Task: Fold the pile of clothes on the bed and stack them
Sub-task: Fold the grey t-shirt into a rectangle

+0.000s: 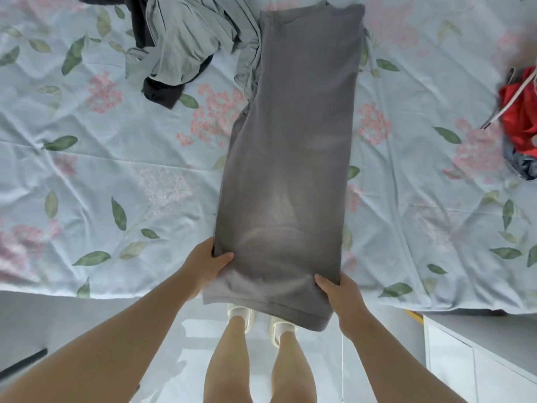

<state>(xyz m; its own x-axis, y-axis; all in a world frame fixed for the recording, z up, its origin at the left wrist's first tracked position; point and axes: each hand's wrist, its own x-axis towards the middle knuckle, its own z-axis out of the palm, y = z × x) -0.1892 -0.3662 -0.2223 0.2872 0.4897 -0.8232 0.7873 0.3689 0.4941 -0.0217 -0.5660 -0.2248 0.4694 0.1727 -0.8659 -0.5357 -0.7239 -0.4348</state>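
A grey shirt (293,146) lies folded into a long narrow strip down the middle of the bed, its hem hanging over the near edge. My left hand (207,264) grips the strip's left edge near the hem, thumb on top. On the right edge, my right hand (338,292) pinches the cloth the same way. A loose pile of pale grey-green and black clothes (186,45) sits at the far left of the shirt, touching its upper left side.
The bed (116,170) has a light blue floral sheet. Red and dark clothes with a white cord (520,120) lie at the right edge. A white cabinet (479,362) stands on the floor at the lower right. My legs and shoes are below.
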